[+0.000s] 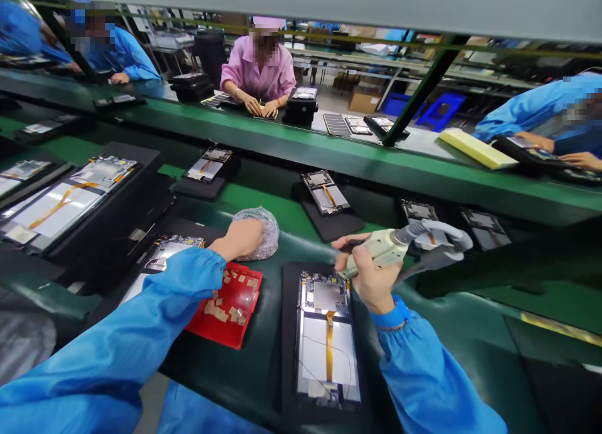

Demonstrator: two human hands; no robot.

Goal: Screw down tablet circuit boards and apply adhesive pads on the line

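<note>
My left hand (243,238) is closed at a clear plastic bag (267,241). Its fingertips are hidden, so what they grip cannot be made out. Below that wrist lies a red tray (231,324) with several small tan pieces on it, partly covered by my sleeve. My right hand (376,280) is wrapped round a cream handheld device (383,249) with a thick grey cable. Just below and left of this device, an opened tablet (328,343) lies on a black pad (289,359), its circuit board, silver battery and orange ribbon cable exposed.
Another opened tablet (174,249) is partly behind my left sleeve. A larger opened tablet (61,205) lies far left. More devices, including one tablet (327,192), rest on black pads along the green belt (268,189). Across it, a person in pink (258,64) and others in blue work.
</note>
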